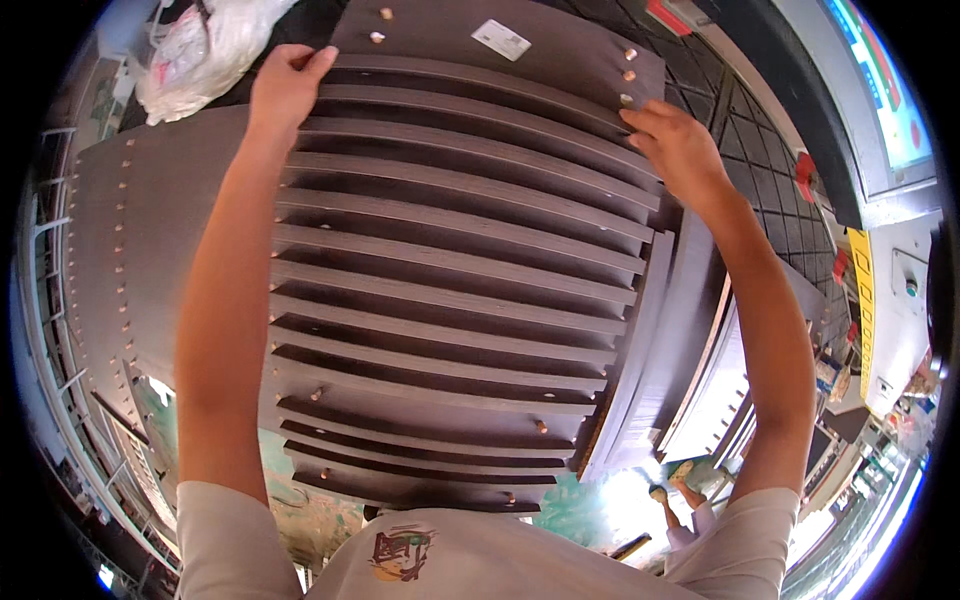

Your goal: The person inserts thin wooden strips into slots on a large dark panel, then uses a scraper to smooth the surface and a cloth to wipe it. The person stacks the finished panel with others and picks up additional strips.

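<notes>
Before me lies a dark brown panel bearing a row of long, narrow slats. My left hand is pinched at the left end of the farthest slat. Thumb and fingers of my right hand close at that slat's other end, beside a dowel; the exact contact there is partly hidden. More slats run crosswise in a stepped row toward my body. Short wooden dowels stick up near the panel's edges, and a white label lies flat on its far part.
A wide panel edged with dowels extends at the left. Further boards lie along the right. A white plastic bag sits at the far left. Beyond the right side are a dark grid-like surface, a machine and a screen.
</notes>
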Available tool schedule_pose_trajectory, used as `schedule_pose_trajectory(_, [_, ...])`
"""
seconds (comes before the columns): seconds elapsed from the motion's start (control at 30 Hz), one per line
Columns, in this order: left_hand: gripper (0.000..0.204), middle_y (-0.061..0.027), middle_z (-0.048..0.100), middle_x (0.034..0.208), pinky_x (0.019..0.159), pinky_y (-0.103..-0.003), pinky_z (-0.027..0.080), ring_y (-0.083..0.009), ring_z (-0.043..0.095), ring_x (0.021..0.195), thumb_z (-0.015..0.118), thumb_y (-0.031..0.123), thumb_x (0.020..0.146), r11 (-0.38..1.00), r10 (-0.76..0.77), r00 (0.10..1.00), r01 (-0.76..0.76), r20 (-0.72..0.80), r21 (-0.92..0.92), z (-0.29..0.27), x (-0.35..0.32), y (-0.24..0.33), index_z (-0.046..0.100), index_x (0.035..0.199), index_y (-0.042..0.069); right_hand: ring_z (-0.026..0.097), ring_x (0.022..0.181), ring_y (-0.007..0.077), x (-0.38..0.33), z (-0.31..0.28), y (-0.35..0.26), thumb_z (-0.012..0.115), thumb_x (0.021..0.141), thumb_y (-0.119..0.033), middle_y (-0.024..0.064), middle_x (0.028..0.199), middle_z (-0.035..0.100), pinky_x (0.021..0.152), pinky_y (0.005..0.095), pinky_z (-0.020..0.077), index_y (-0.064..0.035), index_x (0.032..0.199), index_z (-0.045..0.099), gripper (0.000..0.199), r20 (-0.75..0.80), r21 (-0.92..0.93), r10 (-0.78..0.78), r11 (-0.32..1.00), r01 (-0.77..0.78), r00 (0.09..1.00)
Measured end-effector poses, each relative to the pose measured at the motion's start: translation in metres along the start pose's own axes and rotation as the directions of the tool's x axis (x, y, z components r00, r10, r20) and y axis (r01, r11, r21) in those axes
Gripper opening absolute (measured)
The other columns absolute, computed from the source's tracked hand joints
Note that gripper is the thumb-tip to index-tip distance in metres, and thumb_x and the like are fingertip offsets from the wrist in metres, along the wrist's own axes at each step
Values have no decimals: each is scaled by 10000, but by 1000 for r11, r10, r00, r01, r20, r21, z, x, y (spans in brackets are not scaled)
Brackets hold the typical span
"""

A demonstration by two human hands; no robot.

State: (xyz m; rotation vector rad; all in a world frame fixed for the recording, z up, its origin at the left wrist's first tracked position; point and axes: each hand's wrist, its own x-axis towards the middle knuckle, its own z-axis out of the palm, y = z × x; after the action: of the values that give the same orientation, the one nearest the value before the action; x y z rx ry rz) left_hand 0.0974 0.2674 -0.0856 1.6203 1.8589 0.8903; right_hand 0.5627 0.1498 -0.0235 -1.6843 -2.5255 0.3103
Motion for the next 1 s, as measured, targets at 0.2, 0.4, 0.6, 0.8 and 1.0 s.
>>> schedule_pose_trajectory(0.2, [535, -173, 699, 1288, 1027, -406, 464, -285, 644, 1179, 592, 417, 1040, 997, -75, 940, 82, 333, -9, 2, 7, 21, 632, 1339, -24, 664, 869, 340, 27, -18, -35, 660, 984, -331, 119, 947, 698, 796, 440, 535, -34, 1010, 744, 309, -55, 21, 76, 997, -75, 996])
schedule_pose_trajectory(0.4, [616, -150, 720, 1271, 1200, -606, 171, -352, 616, 1281, 373, 585, 1046, 960, -69, 983, 18, 173, 279, 8, -6, 6, 650, 1375, 144, 491, 579, 132, 166, 6, -166, 541, 1055, -511, 24, 613, 531, 569, 333, 423, -25, 778, 648, 570, -106, 877, 90, 478, 51, 990])
schedule_pose_trajectory(0.6, [579, -167, 716, 1265, 1205, -534, 210, -368, 607, 1259, 411, 540, 1047, 992, -57, 980, 35, 188, 119, 11, -9, 21, 698, 1313, 114, 480, 519, 133, 251, 62, -204, 543, 1032, -414, 48, 578, 519, 503, 324, 376, -35, 649, 532, 540, -210, 973, 272, 153, 173, 939])
schedule_pose_trajectory(0.8, [573, -196, 705, 1273, 1051, -391, 449, -340, 648, 1215, 500, 511, 1040, 998, -66, 982, 67, 176, 5, 8, -9, 0, 675, 1329, 49, 517, 678, 206, 221, 56, -194, 534, 1020, -459, 114, 677, 553, 708, 376, 475, 32, 780, 606, 551, -205, 912, 240, 399, 97, 949])
schedule_pose_trajectory(1.0, [570, -163, 713, 1281, 1041, -360, 454, -274, 650, 1211, 539, 494, 1045, 994, -111, 977, 107, 180, 28, 1, -11, 1, 653, 1352, 28, 378, 537, 57, 86, -1, -88, 546, 1063, -395, -60, 580, 408, 481, 291, 287, -164, 602, 423, 530, -291, 942, 477, 297, 159, 829])
